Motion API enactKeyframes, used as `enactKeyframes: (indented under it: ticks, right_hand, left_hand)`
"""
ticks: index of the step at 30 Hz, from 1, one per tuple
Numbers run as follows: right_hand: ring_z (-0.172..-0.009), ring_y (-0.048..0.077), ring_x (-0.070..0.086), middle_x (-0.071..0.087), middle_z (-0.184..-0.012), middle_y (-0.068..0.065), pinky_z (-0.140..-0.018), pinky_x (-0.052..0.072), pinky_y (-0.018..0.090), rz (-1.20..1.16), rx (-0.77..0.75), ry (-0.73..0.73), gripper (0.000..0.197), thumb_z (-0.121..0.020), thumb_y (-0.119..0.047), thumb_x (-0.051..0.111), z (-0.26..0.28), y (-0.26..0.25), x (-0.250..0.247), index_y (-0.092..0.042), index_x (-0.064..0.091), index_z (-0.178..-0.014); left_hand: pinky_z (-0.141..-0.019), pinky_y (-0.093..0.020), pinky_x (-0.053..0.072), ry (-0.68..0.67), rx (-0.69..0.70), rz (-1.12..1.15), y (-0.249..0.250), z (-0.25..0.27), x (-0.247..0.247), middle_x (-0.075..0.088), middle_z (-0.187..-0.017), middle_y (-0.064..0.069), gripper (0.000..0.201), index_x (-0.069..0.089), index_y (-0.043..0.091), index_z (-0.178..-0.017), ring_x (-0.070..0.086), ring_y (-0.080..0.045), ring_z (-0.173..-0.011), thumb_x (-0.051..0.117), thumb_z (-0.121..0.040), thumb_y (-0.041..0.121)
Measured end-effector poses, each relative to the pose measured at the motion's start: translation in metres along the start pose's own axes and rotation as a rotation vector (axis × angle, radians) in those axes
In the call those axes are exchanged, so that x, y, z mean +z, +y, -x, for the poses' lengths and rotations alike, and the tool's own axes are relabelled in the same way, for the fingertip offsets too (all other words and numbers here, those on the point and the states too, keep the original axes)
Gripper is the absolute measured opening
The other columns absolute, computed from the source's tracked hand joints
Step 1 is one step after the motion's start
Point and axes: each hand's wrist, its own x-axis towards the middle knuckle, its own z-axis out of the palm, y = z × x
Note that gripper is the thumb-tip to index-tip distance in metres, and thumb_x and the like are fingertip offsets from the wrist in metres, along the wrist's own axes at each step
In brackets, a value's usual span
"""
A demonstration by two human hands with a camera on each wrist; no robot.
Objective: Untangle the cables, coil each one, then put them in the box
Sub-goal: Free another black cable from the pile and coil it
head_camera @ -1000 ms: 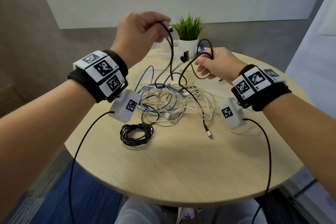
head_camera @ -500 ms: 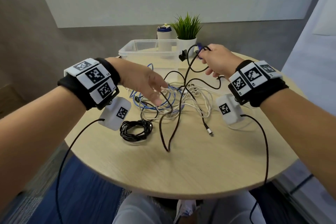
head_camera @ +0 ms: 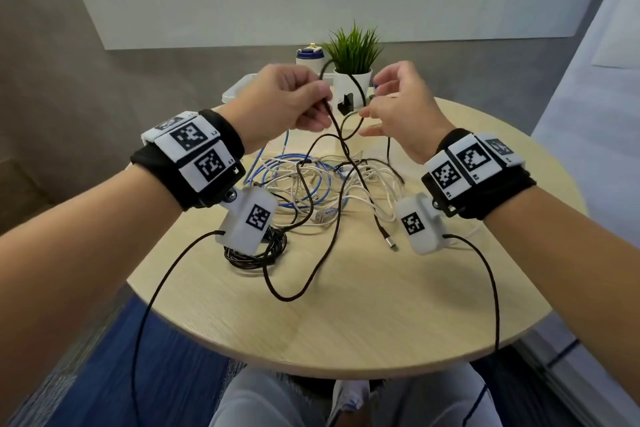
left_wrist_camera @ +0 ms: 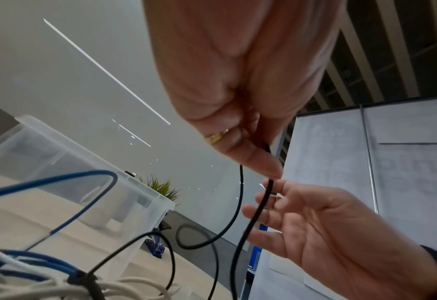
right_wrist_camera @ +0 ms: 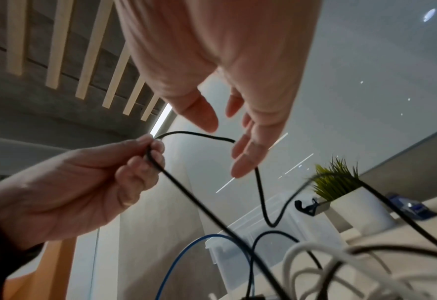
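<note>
A black cable (head_camera: 341,146) rises from the tangle of white and blue cables (head_camera: 329,184) on the round table (head_camera: 346,322). My left hand (head_camera: 323,102) pinches it between thumb and fingers above the tangle, as the left wrist view (left_wrist_camera: 266,162) shows. From that pinch the black cable (right_wrist_camera: 199,136) arcs over to my right hand (head_camera: 372,104), whose fingers (right_wrist_camera: 240,160) are straight, with the cable lying against them. A coiled black cable (head_camera: 256,255) lies at the near left, partly under the wrist camera. The clear plastic box (head_camera: 239,88) stands behind my left hand.
A potted plant (head_camera: 353,55), a white and blue can (head_camera: 310,57) and a small black clip (head_camera: 346,104) stand at the table's far edge. The black cable's plug end (head_camera: 389,241) lies on the wood. A wall is close behind.
My left hand rose from the tangle and took hold of the black cable close to my right hand. My right hand's fingers opened from their grip on the cable.
</note>
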Motion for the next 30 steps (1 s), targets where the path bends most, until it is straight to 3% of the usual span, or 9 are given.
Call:
enactKeyframes:
  ticks: [3, 7, 12, 15, 19, 22, 24, 26, 30]
  right_hand:
    - [-0.093, 0.02, 0.061, 0.056, -0.093, 0.003, -0.08, 0.055, 0.039, -0.098, 0.039, -0.233, 0.025, -0.088, 0.005, 0.047, 0.008, 0.002, 0.006, -0.019, 0.053, -0.094]
    - [-0.075, 0.005, 0.06, 0.064, -0.085, 0.001, -0.056, 0.042, 0.007, 0.236, 0.013, -0.392, 0.016, -0.092, -0.002, 0.051, 0.01, 0.009, 0.01, -0.014, 0.061, -0.098]
    - [-0.062, 0.003, 0.06, 0.065, -0.072, 0.002, -0.054, 0.04, 0.016, 0.4, 0.144, -0.346, 0.02, -0.098, -0.016, 0.044, 0.004, 0.016, 0.002, -0.016, 0.063, -0.091]
    - [-0.048, 0.012, 0.054, 0.05, -0.061, 0.003, -0.061, 0.051, 0.029, 0.258, 0.151, -0.262, 0.023, -0.099, -0.017, 0.04, 0.002, 0.014, -0.002, -0.015, 0.061, -0.091]
    - [-0.04, 0.011, 0.036, 0.035, -0.057, 0.0, -0.047, 0.045, 0.029, 0.165, 0.113, -0.267, 0.022, -0.1, -0.021, 0.042, 0.002, 0.002, -0.001, -0.019, 0.061, -0.089]
    - [-0.038, 0.007, 0.028, 0.032, -0.048, -0.006, -0.04, 0.03, 0.02, -0.029, 0.106, -0.296, 0.025, -0.102, -0.023, 0.039, 0.005, -0.01, 0.004, -0.013, 0.057, -0.087]
    - [-0.037, 0.007, 0.026, 0.031, -0.044, -0.007, -0.04, 0.028, 0.018, -0.192, 0.104, -0.3, 0.029, -0.103, -0.025, 0.038, 0.006, -0.016, 0.005, -0.011, 0.053, -0.082]
    - [-0.039, 0.008, 0.026, 0.031, -0.046, -0.005, -0.041, 0.029, 0.018, -0.326, 0.099, -0.288, 0.032, -0.103, -0.027, 0.038, 0.005, -0.021, 0.005, -0.011, 0.05, -0.078]
    - [-0.045, 0.009, 0.031, 0.04, -0.056, -0.003, -0.045, 0.03, 0.021, -0.449, 0.101, -0.305, 0.028, -0.104, -0.021, 0.034, 0.002, -0.025, 0.001, -0.006, 0.056, -0.093]
  left_hand:
    - [-0.06, -0.018, 0.055, 0.097, 0.053, 0.092, 0.002, -0.004, -0.002, 0.067, -0.069, -0.004, 0.02, 0.057, 0.007, -0.083, 0.068, -0.01, -0.061, 0.045, -0.099, 0.008]
    - [-0.063, -0.021, 0.056, 0.221, 0.143, 0.224, 0.009, -0.008, -0.003, 0.07, -0.069, -0.001, 0.021, 0.054, 0.008, -0.085, 0.069, -0.011, -0.066, 0.041, -0.1, 0.007]
    - [-0.062, -0.023, 0.056, 0.49, 0.077, 0.298, 0.011, -0.016, -0.015, 0.068, -0.076, -0.003, 0.009, 0.052, 0.008, -0.097, 0.068, -0.012, -0.067, 0.044, -0.098, 0.007]
    - [-0.086, -0.035, 0.054, 0.569, -0.151, -0.119, -0.005, -0.019, -0.025, 0.047, -0.129, -0.011, 0.058, 0.025, 0.014, -0.144, 0.06, -0.024, -0.106, 0.053, -0.092, 0.016]
    - [-0.115, -0.049, 0.023, 0.28, -0.058, -0.655, -0.015, -0.007, -0.014, 0.003, -0.159, -0.003, 0.074, 0.022, 0.028, -0.149, 0.019, -0.031, -0.143, 0.062, -0.086, 0.025]
    - [-0.109, -0.042, 0.033, -0.024, 0.054, -0.847, -0.022, 0.001, 0.002, 0.032, -0.151, 0.0, 0.061, 0.033, 0.031, -0.143, 0.045, -0.018, -0.124, 0.058, -0.089, 0.041]
    - [-0.072, -0.016, 0.046, -0.07, 0.018, -0.751, -0.026, 0.002, 0.007, 0.063, -0.12, -0.001, 0.041, 0.044, 0.024, -0.133, 0.056, 0.002, -0.071, 0.054, -0.094, 0.032]
    - [-0.047, -0.009, 0.035, -0.044, -0.039, -0.635, -0.029, 0.001, 0.008, 0.069, -0.087, -0.004, 0.019, 0.056, 0.018, -0.114, 0.052, 0.006, -0.048, 0.047, -0.098, 0.018]
    - [-0.059, -0.019, 0.047, -0.158, -0.1, -0.645, -0.034, 0.006, 0.009, 0.059, -0.066, 0.003, 0.022, 0.06, 0.021, -0.105, 0.065, -0.009, -0.059, 0.039, -0.1, 0.016]
